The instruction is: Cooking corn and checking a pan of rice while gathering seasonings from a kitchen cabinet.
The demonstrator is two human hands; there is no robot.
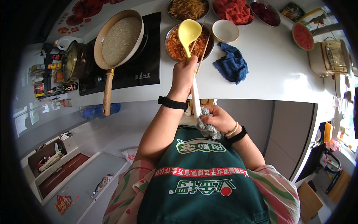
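My left hand (183, 77) grips a ladle (190, 32) with a yellow bowl and a white handle, partway along its length. The ladle's bowl points away from me, above a metal bowl of reddish cooked food (174, 43). Down at the handle's lower end, my right hand (219, 119) holds a crumpled grey-green cloth (207, 127) against it. A pair of chopsticks (203, 53) rests on the metal bowl, partly behind the ladle. A folded blue cloth (231, 63) lies on the white counter (268, 67), to the right of my left hand.
A pan (121, 42) with pale grainy contents stands over the black cooktop (151, 56), its wooden handle past the counter edge. A lidded pot (74, 60) is farther left. Behind stand a white bowl (225, 30), shredded food (188, 9), and cut watermelon (233, 12).
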